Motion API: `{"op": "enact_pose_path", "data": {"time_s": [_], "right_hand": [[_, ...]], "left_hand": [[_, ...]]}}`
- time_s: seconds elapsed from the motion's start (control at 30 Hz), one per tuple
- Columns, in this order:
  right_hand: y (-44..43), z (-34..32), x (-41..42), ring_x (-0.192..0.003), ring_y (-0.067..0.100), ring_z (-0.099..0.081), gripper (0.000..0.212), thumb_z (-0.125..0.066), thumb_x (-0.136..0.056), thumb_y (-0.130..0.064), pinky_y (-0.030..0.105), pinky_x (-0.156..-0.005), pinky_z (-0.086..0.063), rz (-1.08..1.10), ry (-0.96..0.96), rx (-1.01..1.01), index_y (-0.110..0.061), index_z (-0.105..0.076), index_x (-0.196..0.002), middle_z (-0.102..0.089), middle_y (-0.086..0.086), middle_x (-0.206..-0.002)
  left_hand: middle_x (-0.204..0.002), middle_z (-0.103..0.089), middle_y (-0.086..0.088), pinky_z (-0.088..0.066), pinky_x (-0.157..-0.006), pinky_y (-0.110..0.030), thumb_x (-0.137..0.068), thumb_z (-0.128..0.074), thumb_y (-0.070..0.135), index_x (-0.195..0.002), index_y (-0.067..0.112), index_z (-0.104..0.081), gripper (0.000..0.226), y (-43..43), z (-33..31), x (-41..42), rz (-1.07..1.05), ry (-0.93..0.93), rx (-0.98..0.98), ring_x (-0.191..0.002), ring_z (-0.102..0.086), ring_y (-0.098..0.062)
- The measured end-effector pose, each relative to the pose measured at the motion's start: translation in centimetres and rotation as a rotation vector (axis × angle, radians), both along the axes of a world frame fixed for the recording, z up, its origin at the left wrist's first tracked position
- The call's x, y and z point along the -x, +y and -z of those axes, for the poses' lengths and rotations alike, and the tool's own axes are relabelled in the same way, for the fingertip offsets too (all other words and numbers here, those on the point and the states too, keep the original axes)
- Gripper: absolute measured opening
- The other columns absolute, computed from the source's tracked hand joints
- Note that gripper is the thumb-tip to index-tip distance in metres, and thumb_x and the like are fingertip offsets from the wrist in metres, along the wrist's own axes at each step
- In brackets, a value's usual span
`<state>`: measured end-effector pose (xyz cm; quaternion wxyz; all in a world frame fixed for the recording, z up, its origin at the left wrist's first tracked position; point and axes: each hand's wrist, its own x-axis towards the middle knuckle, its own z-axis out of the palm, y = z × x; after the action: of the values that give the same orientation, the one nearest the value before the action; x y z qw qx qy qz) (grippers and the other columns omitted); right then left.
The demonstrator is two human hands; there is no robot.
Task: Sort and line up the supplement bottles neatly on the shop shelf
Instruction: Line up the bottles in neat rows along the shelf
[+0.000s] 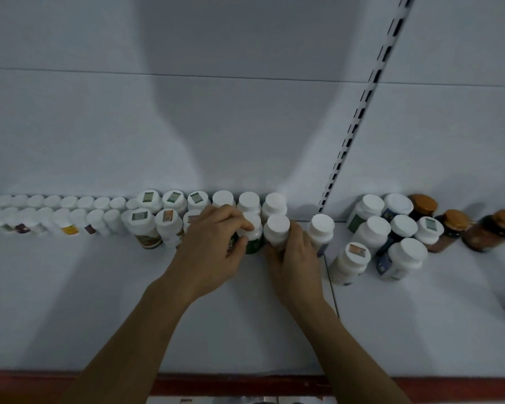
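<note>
On the white shop shelf (99, 301), past the double row of small white-capped bottles (56, 211), my left hand (213, 252) curls round a white-lidded, green-labelled plastic bottle (252, 234). Just beside it, my right hand (295, 258) grips a plain white plastic bottle (277, 228) in the front row. Everything is packed cap to cap, so a careless shove could, I think, tip the neighbours or the lone white bottle (321, 231) to the right. My fingertips behind both bottles are hidden, most labels face away, and the amber brown-lidded jars (455, 228) far right are blurred.
</note>
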<state>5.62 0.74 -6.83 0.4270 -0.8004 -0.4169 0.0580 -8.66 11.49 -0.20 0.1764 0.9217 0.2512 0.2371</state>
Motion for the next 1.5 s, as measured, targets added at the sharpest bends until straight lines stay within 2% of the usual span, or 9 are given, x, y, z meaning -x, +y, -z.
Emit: {"op": "enact_pose_path", "data": {"time_s": [0.13, 0.3, 0.53, 0.67, 0.8, 0.97, 1.1, 1.3, 1.5], "right_hand": [[-0.2, -0.4, 0.0, -0.113, 0.017, -0.056, 0.049, -0.071, -0.093, -0.02, 0.03, -0.092, -0.048, -0.019, 0.07, -0.031, -0.012, -0.049, -0.137, -0.062, 0.003, -0.128], [-2.8, -1.0, 0.4, -0.101, 0.006, -0.064, 0.062, -0.071, -0.093, -0.023, 0.016, -0.084, -0.051, -0.082, 0.15, 0.036, -0.023, -0.039, -0.146, -0.058, -0.008, -0.129], [-8.3, -6.9, -2.5, -0.08, 0.003, -0.061, 0.029, -0.071, -0.091, -0.017, 0.018, -0.066, -0.051, 0.091, -0.108, -0.059, -0.021, -0.062, -0.119, -0.063, -0.008, -0.104], [-10.4, -9.1, -9.2, -0.082, -0.001, -0.058, 0.025, -0.069, -0.094, -0.02, 0.007, -0.065, -0.042, 0.205, -0.109, 0.071, -0.026, -0.063, -0.117, -0.061, -0.012, -0.105], [-12.3, -10.0, -15.2, -0.091, 0.016, -0.057, 0.026, -0.071, -0.091, -0.021, 0.019, -0.072, -0.038, 0.091, -0.257, 0.228, -0.025, -0.064, -0.116, -0.062, -0.006, -0.104], [-13.5, -10.7, -16.9, -0.099, 0.006, -0.055, 0.053, -0.078, -0.085, -0.042, 0.022, -0.085, -0.048, -0.095, -0.195, 0.559, -0.038, -0.053, -0.132, -0.053, -0.012, -0.118], [-13.6, -9.5, -16.1, -0.095, 0.007, -0.055, 0.041, -0.077, -0.085, -0.04, 0.029, -0.083, -0.052, -0.078, -0.183, 0.453, -0.038, -0.059, -0.122, -0.057, -0.012, -0.115], [-15.0, -10.8, -15.2, -0.08, -0.001, -0.053, 0.034, -0.079, -0.084, -0.028, 0.01, -0.066, -0.039, 0.075, -0.291, 0.017, -0.025, -0.064, -0.114, -0.055, -0.018, -0.1], [-9.0, -12.4, -13.0, -0.086, 0.003, -0.057, 0.032, -0.071, -0.092, -0.03, 0.008, -0.072, -0.046, -0.052, -0.255, -0.254, -0.018, -0.063, -0.121, -0.055, -0.009, -0.111]], "left_hand": [[-0.114, -0.058, 0.011, -0.037, -0.093, -0.023, -0.092, -0.068, 0.016, -0.112, 0.019, -0.07, 0.02, -0.3, 0.2, 0.2, 0.012, -0.011, 0.011, -0.109, -0.045, -0.008], [-0.111, -0.06, 0.012, -0.048, -0.089, -0.044, -0.092, -0.066, 0.024, -0.11, 0.024, -0.068, 0.018, -0.1, 0.3, 0.2, 0.001, 0.004, -0.013, -0.107, -0.052, -0.014], [-0.108, -0.063, 0.009, -0.046, -0.087, -0.048, -0.089, -0.059, 0.026, -0.104, 0.026, -0.066, 0.017, -0.7, -0.6, -4.1, 0.088, -0.114, -0.007, -0.104, -0.056, -0.02], [-0.111, -0.061, 0.015, -0.037, -0.085, -0.039, -0.09, -0.051, 0.039, -0.114, 0.03, -0.065, 0.029, -1.6, -1.3, -8.3, 0.194, -0.026, -0.047, -0.108, -0.053, -0.016], [-0.141, -0.054, 0.012, -0.032, -0.1, -0.042, -0.092, -0.065, 0.043, -0.142, 0.035, -0.051, 0.052, -1.7, -1.2, -11.4, 0.264, 0.194, -0.067, -0.13, -0.044, -0.017], [-0.133, -0.057, 0.017, -0.03, -0.094, -0.039, -0.094, -0.064, 0.039, -0.137, 0.039, -0.056, 0.044, -1.8, -0.3, -12.5, 0.259, 0.223, -0.14, -0.124, -0.045, -0.013], [-0.119, -0.059, 0.016, -0.037, -0.09, -0.041, -0.089, -0.061, 0.037, -0.128, 0.035, -0.062, 0.039, -2.3, -0.1, -11.7, 0.215, 0.093, -0.075, -0.111, -0.052, -0.014], [-0.116, -0.062, 0.013, -0.048, -0.084, -0.022, -0.091, -0.064, 0.031, -0.123, 0.029, -0.062, 0.032, -4.4, -2.2, -8.2, 0.004, -0.447, 0.24, -0.104, -0.062, -0.014], [-0.12, -0.062, 0.013, -0.055, -0.081, -0.033, -0.088, -0.064, 0.041, -0.124, 0.032, -0.062, 0.037, -4.9, -2.1, -4.1, -0.112, -0.526, 0.337, -0.104, -0.063, -0.015]]}}
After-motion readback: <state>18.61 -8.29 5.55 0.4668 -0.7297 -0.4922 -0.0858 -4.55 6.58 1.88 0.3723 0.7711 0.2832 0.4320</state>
